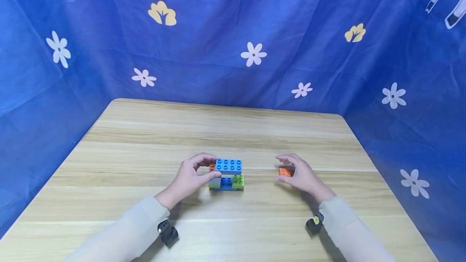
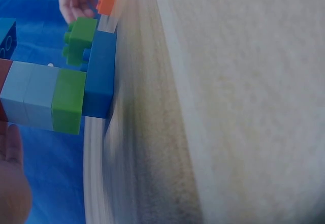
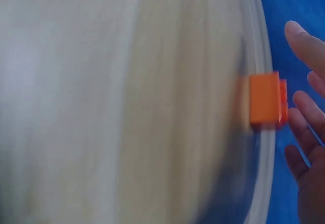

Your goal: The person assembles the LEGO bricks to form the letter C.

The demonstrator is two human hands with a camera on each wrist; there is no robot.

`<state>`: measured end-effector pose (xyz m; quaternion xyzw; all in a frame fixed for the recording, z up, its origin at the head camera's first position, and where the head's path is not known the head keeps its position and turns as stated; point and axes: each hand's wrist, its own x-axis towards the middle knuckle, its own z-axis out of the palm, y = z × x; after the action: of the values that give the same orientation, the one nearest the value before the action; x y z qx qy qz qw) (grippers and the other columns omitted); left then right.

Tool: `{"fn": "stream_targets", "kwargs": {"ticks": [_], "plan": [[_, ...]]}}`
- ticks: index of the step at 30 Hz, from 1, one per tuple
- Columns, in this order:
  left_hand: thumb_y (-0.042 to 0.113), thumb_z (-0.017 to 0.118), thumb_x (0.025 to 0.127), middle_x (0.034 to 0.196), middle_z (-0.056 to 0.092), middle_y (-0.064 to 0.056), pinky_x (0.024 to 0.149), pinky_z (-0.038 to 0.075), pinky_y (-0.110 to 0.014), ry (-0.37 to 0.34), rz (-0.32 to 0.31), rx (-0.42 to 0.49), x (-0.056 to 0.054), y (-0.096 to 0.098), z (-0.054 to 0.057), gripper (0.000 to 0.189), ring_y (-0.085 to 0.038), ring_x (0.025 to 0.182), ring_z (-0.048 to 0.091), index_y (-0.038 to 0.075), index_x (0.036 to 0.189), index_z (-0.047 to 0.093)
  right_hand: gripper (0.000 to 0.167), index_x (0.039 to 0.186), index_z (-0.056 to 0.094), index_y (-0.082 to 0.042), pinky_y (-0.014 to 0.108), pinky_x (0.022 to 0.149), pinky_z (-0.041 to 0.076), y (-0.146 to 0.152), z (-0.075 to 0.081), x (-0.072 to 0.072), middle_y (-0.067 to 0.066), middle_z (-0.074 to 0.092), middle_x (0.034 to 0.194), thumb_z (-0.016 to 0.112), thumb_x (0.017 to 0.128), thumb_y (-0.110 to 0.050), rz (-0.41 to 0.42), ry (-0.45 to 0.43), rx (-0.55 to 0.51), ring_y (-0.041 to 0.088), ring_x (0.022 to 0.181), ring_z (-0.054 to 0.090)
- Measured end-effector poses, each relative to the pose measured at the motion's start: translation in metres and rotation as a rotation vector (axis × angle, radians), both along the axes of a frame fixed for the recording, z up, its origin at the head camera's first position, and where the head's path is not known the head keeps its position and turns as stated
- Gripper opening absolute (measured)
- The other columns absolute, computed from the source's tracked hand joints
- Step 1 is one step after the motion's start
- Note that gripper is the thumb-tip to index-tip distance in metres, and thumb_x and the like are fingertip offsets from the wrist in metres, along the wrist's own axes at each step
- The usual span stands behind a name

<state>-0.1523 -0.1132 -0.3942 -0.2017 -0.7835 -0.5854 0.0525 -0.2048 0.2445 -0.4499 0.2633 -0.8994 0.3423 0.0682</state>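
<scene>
A small structure of toy building bricks stands on the table, with a blue base brick, a short green brick on its right end and a stacked column at its left. Atop the column, a blue eight-stud brick reaches out to the right. My left hand grips the upper left of this structure, thumb in front and fingers behind. A loose orange brick rests studs-up to the right. Around it hovers my right hand, thumb and fingers spread, with a gap showing in the right wrist view.
The wooden table has rounded far corners. Blue cloth with flower prints hangs behind it and along both sides. Each wrist bears a small black camera, one on the left and one on the right.
</scene>
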Motion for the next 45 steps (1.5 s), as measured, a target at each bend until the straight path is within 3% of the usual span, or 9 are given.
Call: {"fn": "stream_targets", "kwargs": {"ticks": [7,15,23,31,40,43,45], "plan": [[0.0,0.078,0.075,0.1,0.068,-0.011,0.097,0.042,-0.048,-0.014,0.009,0.006,0.001,-0.001,0.0,0.036,-0.023,0.091,0.063,-0.003,0.108,0.064,0.068,0.123,0.06,-0.008,0.045,0.09,0.047,0.014,-0.008,0.0,0.007,0.062,0.112,0.088,0.066,-0.028,-0.021,-0.053,0.027,0.023,0.098,0.06],[-0.001,0.078,0.075,0.1,0.068,-0.012,0.097,0.042,-0.048,-0.024,0.006,0.011,0.002,-0.001,0.002,0.036,-0.023,0.091,0.063,-0.003,0.108,0.064,0.048,0.11,0.067,-0.008,0.04,0.087,0.048,0.019,-0.009,0.003,-0.001,0.062,0.104,0.087,0.068,-0.023,-0.08,-0.108,0.09,0.017,0.094,0.059],[-0.001,0.077,0.075,0.099,0.068,-0.011,0.095,0.044,-0.046,-0.025,-0.001,0.018,0.002,0.0,0.002,0.035,-0.022,0.092,0.062,-0.004,0.107,0.064,0.036,0.102,0.067,-0.011,0.032,0.077,0.051,0.014,-0.004,0.004,-0.006,0.063,0.095,0.084,0.073,-0.025,-0.087,-0.14,0.064,0.012,0.085,0.06],[-0.001,0.078,0.075,0.098,0.068,-0.011,0.095,0.045,-0.046,-0.014,0.0,0.016,0.001,0.0,0.002,0.035,-0.022,0.091,0.062,-0.004,0.107,0.064,0.039,0.106,0.067,-0.007,0.033,0.08,0.052,-0.013,0.005,0.005,-0.002,0.065,0.097,0.084,0.074,-0.019,-0.041,-0.125,-0.032,0.012,0.084,0.062],[-0.002,0.077,0.075,0.098,0.068,-0.011,0.094,0.045,-0.047,-0.022,-0.001,0.017,0.001,0.0,0.003,0.035,-0.024,0.091,0.062,-0.004,0.107,0.064,0.041,0.111,0.066,-0.007,0.033,0.081,0.053,-0.059,0.019,0.012,0.0,0.065,0.103,0.083,0.074,-0.014,0.067,-0.117,-0.081,0.013,0.088,0.062],[-0.003,0.077,0.075,0.098,0.068,-0.011,0.093,0.045,-0.048,-0.012,-0.004,0.013,0.0,0.0,0.002,0.035,-0.023,0.091,0.062,-0.005,0.107,0.064,0.041,0.112,0.066,-0.006,0.032,0.081,0.053,-0.072,0.023,0.015,0.0,0.065,0.104,0.082,0.074,-0.012,0.103,-0.123,-0.097,0.012,0.089,0.062],[-0.004,0.077,0.075,0.098,0.068,-0.012,0.093,0.045,-0.049,-0.009,-0.003,0.015,-0.003,-0.001,-0.005,0.036,-0.025,0.091,0.062,-0.005,0.108,0.063,0.042,0.111,0.066,-0.007,0.031,0.081,0.053,-0.08,0.026,0.017,-0.001,0.065,0.103,0.082,0.074,-0.012,0.11,-0.135,-0.105,0.011,0.089,0.062]]}}
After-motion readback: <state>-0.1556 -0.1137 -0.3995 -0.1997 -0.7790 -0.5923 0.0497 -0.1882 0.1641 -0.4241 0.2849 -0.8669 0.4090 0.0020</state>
